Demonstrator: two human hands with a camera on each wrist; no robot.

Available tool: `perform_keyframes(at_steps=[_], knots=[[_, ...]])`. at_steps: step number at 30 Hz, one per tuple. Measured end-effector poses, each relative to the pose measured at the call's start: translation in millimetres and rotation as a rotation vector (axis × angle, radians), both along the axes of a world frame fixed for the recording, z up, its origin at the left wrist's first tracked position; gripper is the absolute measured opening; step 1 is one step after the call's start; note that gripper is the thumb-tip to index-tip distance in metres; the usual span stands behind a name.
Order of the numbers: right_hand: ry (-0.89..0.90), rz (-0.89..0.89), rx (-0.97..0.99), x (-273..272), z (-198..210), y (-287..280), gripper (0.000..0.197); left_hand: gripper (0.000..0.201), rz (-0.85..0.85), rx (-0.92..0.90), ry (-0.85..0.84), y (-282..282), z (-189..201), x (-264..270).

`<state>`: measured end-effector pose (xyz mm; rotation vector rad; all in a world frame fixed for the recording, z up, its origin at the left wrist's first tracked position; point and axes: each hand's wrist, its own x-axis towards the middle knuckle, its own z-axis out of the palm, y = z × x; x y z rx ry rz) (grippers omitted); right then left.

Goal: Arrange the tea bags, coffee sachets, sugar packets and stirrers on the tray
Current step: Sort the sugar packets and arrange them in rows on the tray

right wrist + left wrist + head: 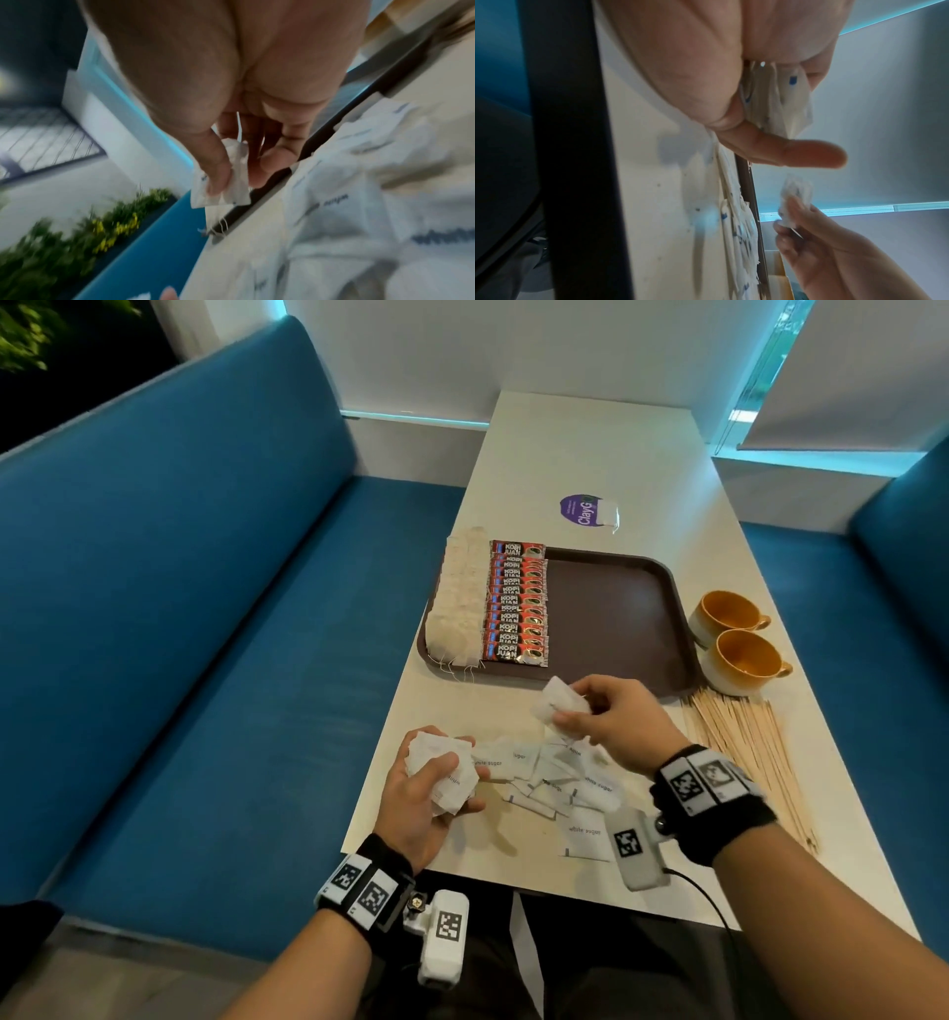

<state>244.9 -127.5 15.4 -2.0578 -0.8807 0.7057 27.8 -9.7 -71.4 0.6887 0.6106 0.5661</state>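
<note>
The sugar packets [557, 775] lie in a loose pile on the tabletop [590, 454], near the tray [611, 613]. The left hand [421, 793] grips a fat bunch. The right hand [611, 716] pinches a few. The slippery bunch could slide out and scatter.

I see two orange cups [739, 636] near the table's [590, 454] right edge and a purple sticker [583, 508] mid-table, blue benches [179, 608] alongside.
</note>
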Motion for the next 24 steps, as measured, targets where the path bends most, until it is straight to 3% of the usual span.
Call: perform_keyframes(at_steps=[5, 10, 16, 24], knots=[[-0.051, -0.090, -0.082, 9, 3, -55, 0.018, 0.044, -0.065, 0.066, -0.037, 0, -1, -1], [0.092, -0.091, -0.227, 5, -16, -80, 0.028, 0.041, -0.072, 0.092, -0.024, 0, -2, 0], [-0.157, -0.089, -0.341, -15, -40, -71, 0.058, 0.037, -0.069, 0.111, -0.007, -2, -2, 0], [-0.069, -0.207, -0.208, -14, -38, -78, 0.025, 0.036, -0.073, 0.125, 0.017, -6, 5, 0]])
